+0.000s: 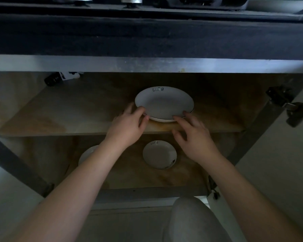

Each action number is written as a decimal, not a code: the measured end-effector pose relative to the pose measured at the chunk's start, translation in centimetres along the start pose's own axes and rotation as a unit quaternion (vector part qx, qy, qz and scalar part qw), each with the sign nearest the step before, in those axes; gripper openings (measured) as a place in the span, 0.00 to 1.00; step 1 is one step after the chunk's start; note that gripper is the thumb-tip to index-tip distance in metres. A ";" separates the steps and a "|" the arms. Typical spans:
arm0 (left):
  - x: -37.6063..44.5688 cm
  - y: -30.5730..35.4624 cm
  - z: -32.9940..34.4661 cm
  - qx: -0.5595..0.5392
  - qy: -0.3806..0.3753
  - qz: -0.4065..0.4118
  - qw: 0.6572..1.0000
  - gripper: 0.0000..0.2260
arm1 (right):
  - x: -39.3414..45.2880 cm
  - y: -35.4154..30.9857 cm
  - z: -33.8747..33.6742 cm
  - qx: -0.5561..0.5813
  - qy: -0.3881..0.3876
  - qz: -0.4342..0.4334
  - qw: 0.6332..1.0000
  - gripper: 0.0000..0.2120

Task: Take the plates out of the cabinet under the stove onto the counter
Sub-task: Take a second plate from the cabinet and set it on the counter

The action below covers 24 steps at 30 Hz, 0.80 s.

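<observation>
White plate rim between hands.

You have a white plate lying flat near the front of the cabinet's upper shelf, stacked on a second plate whose rim peeks out beneath it; dark lettering marks its far rim. On the lower shelf sits a smaller white plate, also lettered, and to its left another plate, mostly hidden.
</observation>
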<state>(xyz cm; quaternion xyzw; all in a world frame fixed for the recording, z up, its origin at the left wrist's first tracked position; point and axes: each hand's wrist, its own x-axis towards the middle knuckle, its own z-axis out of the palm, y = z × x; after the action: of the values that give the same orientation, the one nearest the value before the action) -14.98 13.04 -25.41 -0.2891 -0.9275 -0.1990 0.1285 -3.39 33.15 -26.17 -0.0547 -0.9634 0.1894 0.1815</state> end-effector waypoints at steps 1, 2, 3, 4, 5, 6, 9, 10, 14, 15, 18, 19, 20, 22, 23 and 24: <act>-0.1 0.0 0.0 -0.005 0.015 -0.004 1.000 0.14 | 0.0 0.1 0.0 0.043 0.004 0.003 0.999 0.23; -0.2 0.0 -0.1 -0.015 0.025 -0.008 1.000 0.18 | 0.1 0.2 0.0 0.092 0.012 0.015 0.996 0.22; -0.2 0.1 -0.3 -0.037 0.027 -0.018 0.999 0.24 | 0.2 0.4 -0.1 0.137 0.024 0.035 0.990 0.21; -0.1 0.3 -0.6 -0.075 0.022 -0.035 0.996 0.29 | 0.5 0.4 -0.2 0.178 0.039 0.064 0.981 0.21; 0.0 0.5 -0.9 -0.121 0.016 -0.057 0.991 0.34 | 0.9 0.5 -0.3 0.220 0.055 0.103 0.969 0.21; 0.1 0.8 -1.1 -0.171 0.013 -0.082 0.982 0.37 | 1.4 0.4 -0.5 0.267 0.067 0.150 0.949 0.20; 0.7 1.5 -1.3 -0.375 0.017 -0.172 0.911 0.36 | 2.9 0.7 -0.9 0.439 0.094 0.287 0.846 0.22; 1.0 1.7 -1.3 -0.471 0.021 -0.203 0.858 0.33 | 3.3 0.8 -1.2 0.491 0.093 0.315 0.807 0.22; 2.3 1.2 -2.4 -0.681 0.037 -0.291 0.671 0.30 | 3.9 0.6 -2.4 0.627 0.067 0.323 0.706 0.23; 2.6 1.0 -2.7 -0.695 0.033 -0.309 0.649 0.30 | 3.9 0.6 -2.6 0.652 0.063 0.319 0.685 0.24; 2.8 0.8 -3.4 -0.720 0.011 -0.341 0.605 0.34 | 3.8 0.3 -3.0 0.702 0.044 0.316 0.637 0.26; 2.7 0.9 -3.5 -0.722 0.008 -0.346 0.598 0.35 | 3.7 0.2 -3.1 0.709 0.041 0.320 0.627 0.26; 2.6 0.9 -3.5 -0.724 0.006 -0.349 0.595 0.35 | 3.6 0.2 -3.3 0.710 0.039 0.324 0.624 0.27; 2.2 0.7 -3.3 -0.726 -0.004 -0.353 0.590 0.36 | 3.3 0.3 -3.6 0.704 0.035 0.331 0.628 0.27; 1.9 0.6 -3.3 -0.726 -0.013 -0.357 0.587 0.37 | 3.1 0.4 -3.8 0.699 0.030 0.333 0.632 0.27; 1.6 0.4 -3.4 -0.726 -0.023 -0.363 0.583 0.37 | 2.9 0.5 -4.0 0.694 0.024 0.335 0.636 0.27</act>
<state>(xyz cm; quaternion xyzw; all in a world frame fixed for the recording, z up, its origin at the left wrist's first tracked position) -15.63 12.60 -21.74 0.0698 -0.5042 -0.8298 -0.2287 -4.58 35.45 -21.98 -0.2365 -0.4588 0.8490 0.1132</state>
